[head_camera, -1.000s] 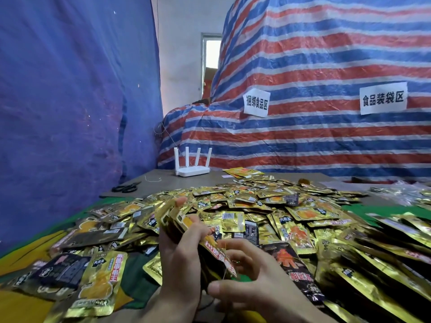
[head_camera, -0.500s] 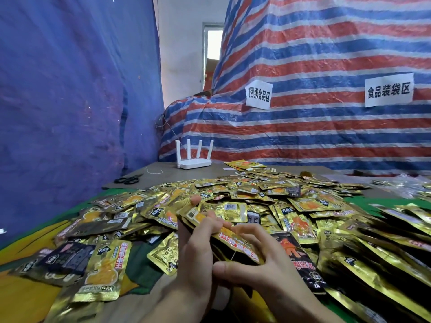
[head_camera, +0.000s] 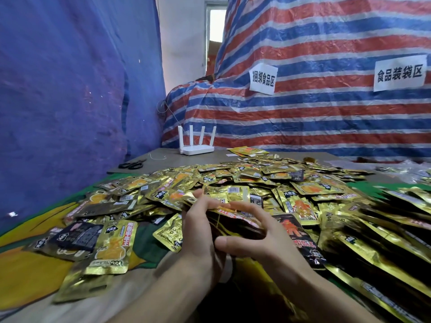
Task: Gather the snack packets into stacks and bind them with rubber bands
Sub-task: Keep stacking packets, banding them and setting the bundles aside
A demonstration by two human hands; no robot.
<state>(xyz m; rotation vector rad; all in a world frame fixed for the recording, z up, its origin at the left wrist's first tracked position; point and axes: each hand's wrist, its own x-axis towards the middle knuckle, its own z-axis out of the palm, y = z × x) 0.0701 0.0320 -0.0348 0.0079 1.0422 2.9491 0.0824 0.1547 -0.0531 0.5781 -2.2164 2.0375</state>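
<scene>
A makeshift packing workshop is indicated by striped tarps [head_camera: 326, 117], paper zone signs [head_camera: 263, 78] and heaped packets [head_camera: 256, 178].

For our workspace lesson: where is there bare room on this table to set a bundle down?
Bare grey tabletop between scissors, router and the packet pile; yellow-green cloth at near left. Centre and right are crowded by that pile.

The snack packets [head_camera: 235, 194] are glossy, crinkled gold foil. The striped tarp [head_camera: 326, 117] looks like sheeny woven plastic; the router [head_camera: 197, 150] is smooth white plastic
</scene>
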